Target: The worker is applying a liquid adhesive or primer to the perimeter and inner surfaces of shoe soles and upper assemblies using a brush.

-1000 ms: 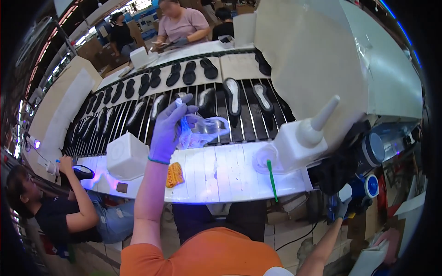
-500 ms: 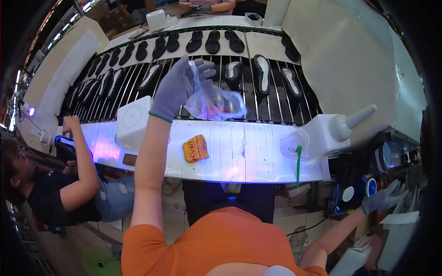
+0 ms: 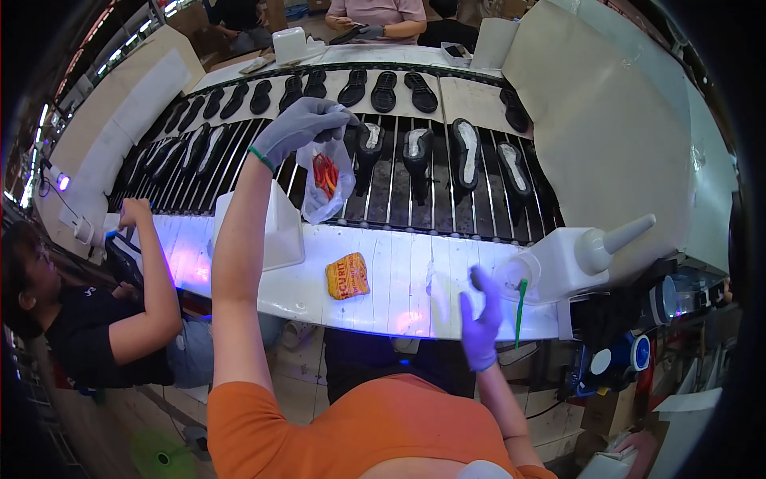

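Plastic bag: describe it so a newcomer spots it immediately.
Start at the barred rack of black shoe parts. Seen against it, the person's left hand holds the plastic bag. It is see-through with red contents, unlike the opaque yellow packet nearby.

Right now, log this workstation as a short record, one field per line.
Left hand: gloved, gripping the top of a clear plastic bag
Bag contents: slender red pieces
Right hand: gloved, open, nothing visible in it
Bench: white; a yellow packet lies on it
Right end: white nozzle bottle, green stick
Metal rods: black shoe pieces with white areas facing up
Beyond rods: black soles in a row
Left side: co-worker in a black top
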Motion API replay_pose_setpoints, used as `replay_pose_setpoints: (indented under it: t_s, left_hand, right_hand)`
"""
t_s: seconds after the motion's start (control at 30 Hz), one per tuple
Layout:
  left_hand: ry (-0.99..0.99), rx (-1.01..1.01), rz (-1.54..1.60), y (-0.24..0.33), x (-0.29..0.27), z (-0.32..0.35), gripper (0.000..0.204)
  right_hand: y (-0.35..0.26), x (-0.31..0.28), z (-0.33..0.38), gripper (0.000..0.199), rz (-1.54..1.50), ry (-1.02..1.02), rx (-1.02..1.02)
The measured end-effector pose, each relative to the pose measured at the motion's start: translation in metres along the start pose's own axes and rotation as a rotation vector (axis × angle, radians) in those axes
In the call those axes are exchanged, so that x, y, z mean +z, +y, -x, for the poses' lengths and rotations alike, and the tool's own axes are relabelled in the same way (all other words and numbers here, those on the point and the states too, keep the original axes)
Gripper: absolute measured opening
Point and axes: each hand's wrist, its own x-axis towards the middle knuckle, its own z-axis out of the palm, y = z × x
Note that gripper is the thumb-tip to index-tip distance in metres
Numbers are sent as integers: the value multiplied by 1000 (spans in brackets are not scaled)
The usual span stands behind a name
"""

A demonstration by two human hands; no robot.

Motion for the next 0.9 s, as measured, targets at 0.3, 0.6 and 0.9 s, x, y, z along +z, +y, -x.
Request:
replay_pose_setpoints:
  t_s: [0.3, 0.6, 0.9]
  left_hand:
    - [43, 26, 639, -4, -2, -19, 51]
    - [36, 101, 1170, 9, 16, -64, 88]
    - [118, 89, 1162, 13, 28, -59, 71]
  right_hand:
    - [76, 26, 63, 42, 299, -175, -41]
    - [70, 29, 59, 38, 470, -231, -108]
    - [71, 30, 58, 38, 461, -238, -114]
